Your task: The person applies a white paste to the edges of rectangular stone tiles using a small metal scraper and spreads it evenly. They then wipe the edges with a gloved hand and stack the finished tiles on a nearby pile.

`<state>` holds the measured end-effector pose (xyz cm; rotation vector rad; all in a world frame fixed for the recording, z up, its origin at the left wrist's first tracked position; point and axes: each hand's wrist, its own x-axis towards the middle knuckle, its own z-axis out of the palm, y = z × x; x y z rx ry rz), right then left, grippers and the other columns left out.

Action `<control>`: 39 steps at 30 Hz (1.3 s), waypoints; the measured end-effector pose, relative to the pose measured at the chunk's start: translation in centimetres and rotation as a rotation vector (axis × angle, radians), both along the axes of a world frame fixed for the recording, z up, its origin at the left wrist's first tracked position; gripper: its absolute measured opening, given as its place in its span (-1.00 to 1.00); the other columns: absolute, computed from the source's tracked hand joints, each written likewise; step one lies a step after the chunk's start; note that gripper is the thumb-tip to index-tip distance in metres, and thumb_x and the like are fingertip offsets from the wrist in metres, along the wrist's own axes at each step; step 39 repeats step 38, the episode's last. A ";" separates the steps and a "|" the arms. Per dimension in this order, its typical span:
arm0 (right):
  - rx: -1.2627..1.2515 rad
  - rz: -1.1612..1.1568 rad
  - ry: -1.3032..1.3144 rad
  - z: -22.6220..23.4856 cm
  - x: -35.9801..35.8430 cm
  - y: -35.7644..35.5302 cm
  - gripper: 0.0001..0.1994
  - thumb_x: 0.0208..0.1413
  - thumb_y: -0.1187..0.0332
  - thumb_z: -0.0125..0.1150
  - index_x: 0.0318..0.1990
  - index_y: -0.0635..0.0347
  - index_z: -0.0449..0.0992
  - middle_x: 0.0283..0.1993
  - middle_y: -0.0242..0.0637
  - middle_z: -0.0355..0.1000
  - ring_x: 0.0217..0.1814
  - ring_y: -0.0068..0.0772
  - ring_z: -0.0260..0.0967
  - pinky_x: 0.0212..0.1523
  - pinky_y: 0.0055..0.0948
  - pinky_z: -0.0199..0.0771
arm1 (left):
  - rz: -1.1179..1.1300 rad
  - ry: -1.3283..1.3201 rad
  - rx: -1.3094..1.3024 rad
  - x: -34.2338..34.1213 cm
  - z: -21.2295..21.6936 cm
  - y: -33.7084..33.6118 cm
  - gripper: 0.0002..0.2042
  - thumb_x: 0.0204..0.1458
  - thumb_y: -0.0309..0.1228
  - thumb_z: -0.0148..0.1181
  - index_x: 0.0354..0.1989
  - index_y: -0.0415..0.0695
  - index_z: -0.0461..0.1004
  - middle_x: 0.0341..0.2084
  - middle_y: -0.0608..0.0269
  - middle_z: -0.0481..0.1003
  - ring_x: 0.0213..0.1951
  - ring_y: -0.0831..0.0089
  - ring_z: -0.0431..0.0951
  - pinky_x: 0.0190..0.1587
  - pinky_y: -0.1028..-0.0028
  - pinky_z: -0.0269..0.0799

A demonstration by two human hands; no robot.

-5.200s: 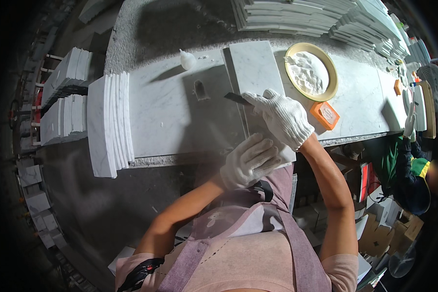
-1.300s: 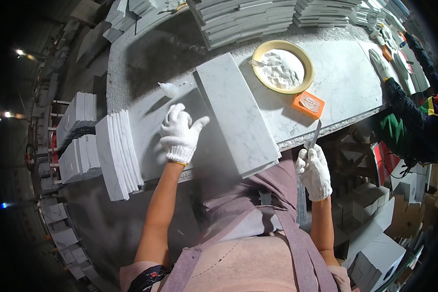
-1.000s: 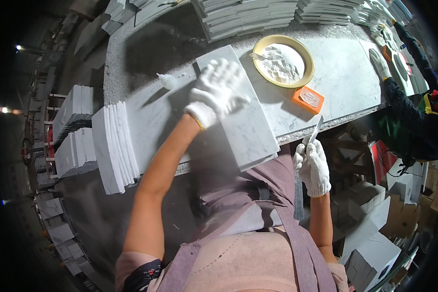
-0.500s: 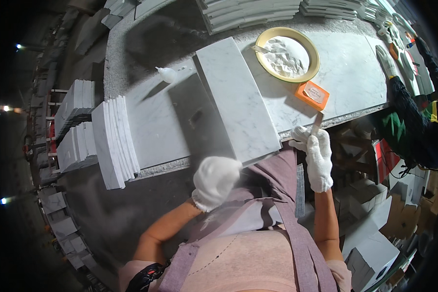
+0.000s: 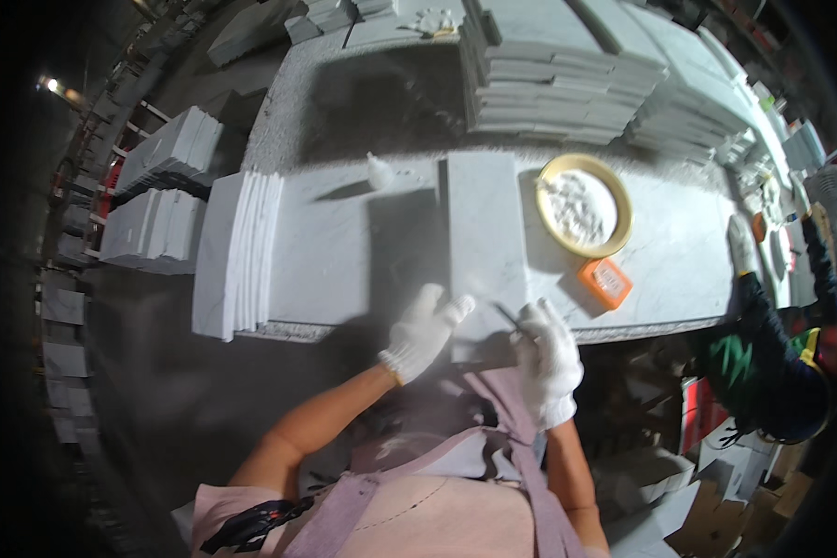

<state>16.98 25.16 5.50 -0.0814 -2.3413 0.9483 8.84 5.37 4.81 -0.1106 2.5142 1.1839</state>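
A long pale marble tile with grey veins lies lengthwise before me on a wider marble surface, its near end close to my apron. At the tile's near left edge is my left hand in a white knit glove, thumb and fingers apart, with the thumb over the tile. My right hand, gloved too, is closed around a thin flat metal blade. The blade points left over the near part of the tile. Its grip is hidden in the glove.
Right of the tile stand a yellow-rimmed bowl of white powder and an orange box. A small white squeeze bottle stands left. Tile stacks stand at left and far back. Another person's gloved hand is at right.
The view has shifted. My left hand has moved up to the tile's near left edge and opened out. My right hand has brought the blade leftward, from beside the tile to over it.
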 end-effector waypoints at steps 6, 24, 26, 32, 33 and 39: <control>0.027 0.190 -0.129 3.3 0.5 -2.2 -0.74 0.02 0.61 0.44 -0.12 0.15 0.65 0.06 -0.03 0.64 0.25 0.20 0.57 0.30 -0.04 0.55 | -0.039 -0.045 0.042 -1.4 -1.1 -1.5 -0.11 0.30 0.11 0.30 0.42 -0.55 0.25 0.31 -0.34 0.46 0.36 -0.02 0.47 0.42 0.20 0.36; -0.775 -0.058 -0.098 -1.6 4.9 0.4 -0.82 0.57 0.44 0.00 0.18 0.28 0.39 0.26 -0.09 0.55 0.35 -0.34 0.46 0.35 -0.41 0.38 | 0.308 0.053 0.962 -1.4 4.1 -13.5 -0.83 0.47 -0.40 0.16 0.01 -0.27 0.53 -0.15 0.37 0.55 -0.12 0.65 0.53 -0.01 0.60 0.52; -0.740 -0.042 -0.082 -1.9 4.4 0.5 -0.83 0.58 0.40 0.00 0.15 0.28 0.39 0.27 -0.04 0.56 0.35 -0.30 0.48 0.38 -0.32 0.38 | 0.353 0.115 0.958 -2.1 6.0 -18.9 -0.82 0.48 -0.38 0.13 -0.01 -0.26 0.52 -0.14 0.38 0.55 -0.10 0.61 0.55 0.02 0.59 0.54; -0.586 -0.044 -0.092 -1.7 2.2 -1.1 -0.72 0.54 0.28 0.12 0.14 0.34 0.55 0.17 -0.16 0.57 0.17 -0.38 0.50 0.28 -0.33 0.45 | 0.517 0.347 0.356 -3.6 9.3 -32.3 -0.75 0.42 -0.23 0.26 -0.01 -0.19 0.59 -0.29 0.53 0.52 -0.28 0.74 0.45 -0.22 0.62 0.44; -0.584 -0.049 -0.095 -1.8 1.8 -1.4 -0.72 0.53 0.28 0.13 0.14 0.33 0.55 0.15 -0.18 0.57 0.16 -0.40 0.50 0.27 -0.34 0.46 | 0.469 0.281 0.289 -4.2 9.6 -34.9 -0.76 0.42 -0.23 0.25 -0.06 -0.19 0.61 -0.31 0.54 0.51 -0.30 0.75 0.44 -0.24 0.61 0.43; -0.616 -0.015 -0.065 -2.9 1.1 -1.7 -0.71 0.52 0.27 0.16 0.20 0.29 0.52 0.16 -0.18 0.57 0.17 -0.39 0.49 0.29 -0.33 0.46 | 0.506 0.233 0.319 -6.0 4.3 -45.4 -0.73 0.46 -0.14 0.20 -0.12 -0.11 0.60 -0.33 0.58 0.49 -0.27 0.78 0.42 -0.17 0.62 0.43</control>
